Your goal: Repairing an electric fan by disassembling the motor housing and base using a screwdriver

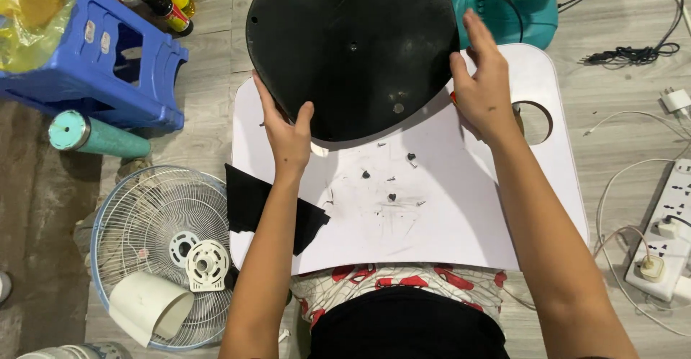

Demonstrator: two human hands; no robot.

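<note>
A large round black plastic base plate (353, 42) is held tilted above a white lap table (432, 215). My left hand (286, 132) grips its lower left edge. My right hand (484, 85) presses flat against its right edge with fingers pointing up. Several small black screws (392, 196) lie scattered on the white table below the plate. A black cloth piece (259, 208) hangs over the table's left edge.
A white fan grille (144, 229) with a white hub and a white cylinder lies on the floor at left. A blue plastic stool (93, 64), a teal tube (97, 136), a teal fan body (518, 6), a power strip (669, 229) and cables surround the table.
</note>
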